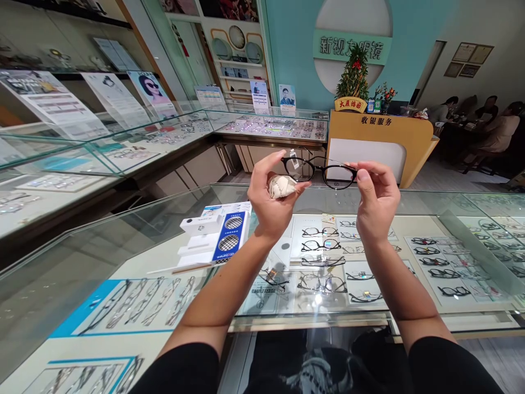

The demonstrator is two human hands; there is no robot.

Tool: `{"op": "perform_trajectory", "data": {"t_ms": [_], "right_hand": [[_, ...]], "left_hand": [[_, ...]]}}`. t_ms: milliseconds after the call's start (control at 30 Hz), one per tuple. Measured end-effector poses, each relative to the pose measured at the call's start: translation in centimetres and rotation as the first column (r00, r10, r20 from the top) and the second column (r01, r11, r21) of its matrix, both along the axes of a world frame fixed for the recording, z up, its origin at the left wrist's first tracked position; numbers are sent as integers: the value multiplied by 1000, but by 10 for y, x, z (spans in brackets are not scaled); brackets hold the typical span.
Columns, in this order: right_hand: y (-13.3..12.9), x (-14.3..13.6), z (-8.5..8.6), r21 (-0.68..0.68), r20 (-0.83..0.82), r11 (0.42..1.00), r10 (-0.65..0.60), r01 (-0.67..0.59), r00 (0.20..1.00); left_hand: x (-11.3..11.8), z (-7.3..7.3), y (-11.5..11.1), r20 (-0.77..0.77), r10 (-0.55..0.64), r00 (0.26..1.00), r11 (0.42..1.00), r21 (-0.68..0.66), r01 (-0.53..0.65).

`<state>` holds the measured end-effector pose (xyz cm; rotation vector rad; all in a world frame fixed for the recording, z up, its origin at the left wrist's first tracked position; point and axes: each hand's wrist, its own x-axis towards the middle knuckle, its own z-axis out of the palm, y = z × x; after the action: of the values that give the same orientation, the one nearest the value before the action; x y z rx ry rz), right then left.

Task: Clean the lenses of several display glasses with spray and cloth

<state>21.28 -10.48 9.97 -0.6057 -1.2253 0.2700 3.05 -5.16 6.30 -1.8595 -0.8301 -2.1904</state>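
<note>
Raised above the glass counter is a pair of black-rimmed eyeglasses (319, 168), a small white tag hanging by one lens. My left hand (268, 194) is closed, pinching one side of the frame. A crumpled whitish cloth (281, 186) is tucked in that same palm. On the opposite side, my right hand (378, 196) grips the frame's other end between thumb and fingers. Below the hands, several eyeglasses (320, 245) lie in rows in the glass display counter (311, 320).
A white and blue display stand (223, 235) with checkered circles rests on the counter at left. Trays of eyeglasses (139, 301) lie under the glass. Beyond stands a yellow cashier desk (418, 131) with a potted plant (353, 76). Several people (498, 128) sit at far right.
</note>
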Motion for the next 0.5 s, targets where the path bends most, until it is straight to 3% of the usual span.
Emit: {"op": "perform_trajectory", "data": {"t_ms": [367, 500], "right_hand": [[-2, 5, 0, -83, -74, 983, 156, -162, 985], [-2, 6, -1, -117, -95, 978, 163, -173, 982]], "left_hand": [[-1, 1, -6, -25, -13, 1000, 1000, 15, 13], [-2, 3, -5, -15, -129, 992, 991, -30, 129]]}}
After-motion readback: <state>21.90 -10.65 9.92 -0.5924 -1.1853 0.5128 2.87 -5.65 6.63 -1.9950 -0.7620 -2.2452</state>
